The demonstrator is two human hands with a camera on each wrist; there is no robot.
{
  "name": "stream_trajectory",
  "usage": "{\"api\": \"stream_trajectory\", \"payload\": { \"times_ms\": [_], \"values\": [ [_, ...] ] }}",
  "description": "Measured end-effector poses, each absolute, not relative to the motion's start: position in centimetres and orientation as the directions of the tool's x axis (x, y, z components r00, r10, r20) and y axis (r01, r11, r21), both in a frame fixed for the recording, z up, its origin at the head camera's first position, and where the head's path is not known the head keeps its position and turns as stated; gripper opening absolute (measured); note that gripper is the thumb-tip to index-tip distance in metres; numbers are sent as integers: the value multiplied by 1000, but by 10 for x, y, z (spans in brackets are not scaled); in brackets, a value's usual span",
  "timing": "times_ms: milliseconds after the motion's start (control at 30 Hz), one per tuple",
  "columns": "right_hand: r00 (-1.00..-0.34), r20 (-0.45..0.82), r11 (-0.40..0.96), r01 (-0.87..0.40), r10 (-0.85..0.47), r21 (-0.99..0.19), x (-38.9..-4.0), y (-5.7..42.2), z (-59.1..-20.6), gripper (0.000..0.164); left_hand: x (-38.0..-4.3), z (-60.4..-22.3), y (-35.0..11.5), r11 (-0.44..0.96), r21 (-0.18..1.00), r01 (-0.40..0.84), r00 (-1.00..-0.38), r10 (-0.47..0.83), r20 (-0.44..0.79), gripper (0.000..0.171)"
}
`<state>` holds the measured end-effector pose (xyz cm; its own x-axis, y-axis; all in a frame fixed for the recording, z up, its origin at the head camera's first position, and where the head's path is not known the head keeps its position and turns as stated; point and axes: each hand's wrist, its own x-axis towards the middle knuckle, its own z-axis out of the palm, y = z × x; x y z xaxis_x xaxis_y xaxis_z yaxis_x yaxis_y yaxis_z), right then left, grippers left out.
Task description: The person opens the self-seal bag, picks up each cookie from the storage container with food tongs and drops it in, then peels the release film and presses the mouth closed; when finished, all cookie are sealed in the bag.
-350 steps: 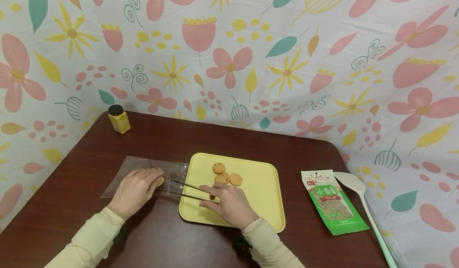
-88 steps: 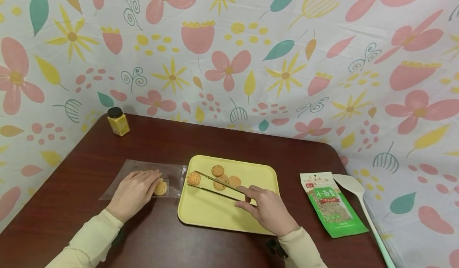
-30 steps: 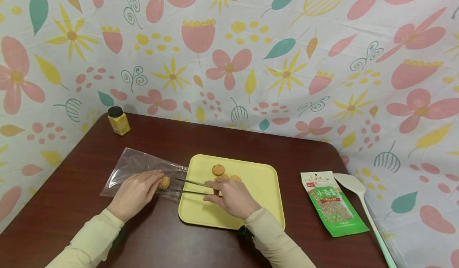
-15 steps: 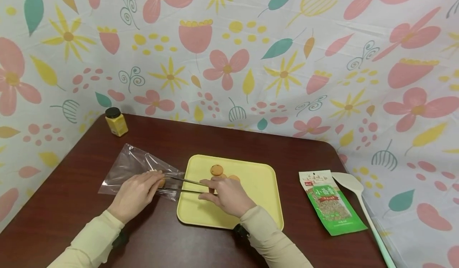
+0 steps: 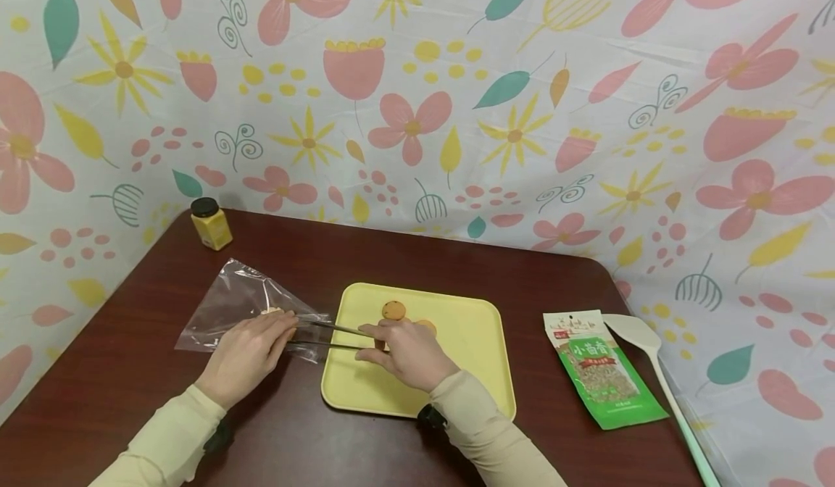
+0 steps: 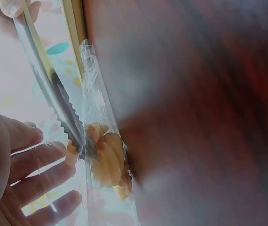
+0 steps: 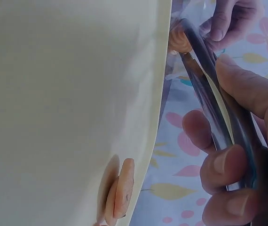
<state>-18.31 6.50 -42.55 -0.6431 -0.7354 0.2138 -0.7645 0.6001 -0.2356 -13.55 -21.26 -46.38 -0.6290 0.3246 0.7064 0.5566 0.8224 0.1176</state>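
Observation:
My left hand (image 5: 251, 353) holds the edge of a clear plastic bag (image 5: 238, 295), its fingertips at the film in the left wrist view. My right hand (image 5: 416, 356) grips metal tongs (image 7: 211, 84), which reach left over the tray rim to the bag. At their toothed tips is a swirled butter cookie (image 7: 179, 40). Swirled cookies (image 6: 108, 162) show through the film in the left wrist view. On the yellow tray (image 5: 463, 371), a chocolate-chip cookie (image 5: 393, 310) and a plain round cookie (image 5: 427, 326) show; my right hand hides part of the pile.
A yellow jar with a black lid (image 5: 212, 224) stands at the table's far left corner. To the tray's right lie a green seasoning packet (image 5: 607, 371) and a white spatula with a pale green handle (image 5: 642, 335). A floral cloth (image 5: 417, 110) hangs behind the table.
Earlier the tongs lifted a swirled cookie at the tray's left edge; they have since carried it left to the bag. The bag's far side has risen and crumpled, and my left hand stays there.

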Motion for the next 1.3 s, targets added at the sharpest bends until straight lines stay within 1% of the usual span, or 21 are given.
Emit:
{"api": "stream_trajectory", "payload": {
  "times_ms": [267,333,467,500,533,633,733,800,900,933,1067,1133,1200,1300],
  "values": [
    [-642,229,601,-766,-732,-229,-183,61,-424,43,-135,-462,-212,816,106,568,-608,329,722,60],
    [-642,226,598,-766,-733,-235,-183,61,-423,43,-135,-463,-212,815,108,569,-608,329,722,55],
    [-642,220,598,-766,-735,-236,-183,59,-423,44,-134,-463,-213,820,116,560,-626,328,707,25],
    [-642,220,600,-766,-734,-233,-183,59,-423,44,-134,-463,-213,822,118,557,-631,327,703,20],
    [-642,220,600,-766,-734,-230,-183,58,-423,44,-133,-463,-213,825,118,553,-635,326,700,20],
    [-644,221,603,-765,-733,-228,-183,57,-423,44,-133,-462,-212,831,116,544,-640,322,698,28],
    [-642,223,600,-766,-734,-231,-185,55,-423,43,-133,-461,-212,832,109,544,-633,322,704,29],
    [-639,224,596,-769,-736,-233,-185,53,-423,43,-133,-461,-211,830,108,547,-627,321,710,27],
    [-634,227,590,-773,-740,-235,-187,52,-422,43,-133,-460,-211,826,111,552,-619,318,718,19],
    [-634,225,589,-772,-740,-239,-187,51,-422,43,-133,-460,-210,828,111,550,-618,315,720,24],
    [-638,213,590,-768,-740,-249,-187,51,-423,43,-133,-460,-210,835,116,538,-615,296,731,57],
    [-639,206,590,-767,-741,-254,-187,51,-424,42,-132,-460,-211,840,122,529,-616,281,736,60],
    [-640,199,589,-764,-742,-262,-187,52,-425,41,-132,-460,-212,843,129,523,-619,271,737,58],
    [-650,180,590,-752,-738,-294,-187,53,-425,41,-133,-460,-214,845,136,518,-623,263,737,34]
  ]
}}
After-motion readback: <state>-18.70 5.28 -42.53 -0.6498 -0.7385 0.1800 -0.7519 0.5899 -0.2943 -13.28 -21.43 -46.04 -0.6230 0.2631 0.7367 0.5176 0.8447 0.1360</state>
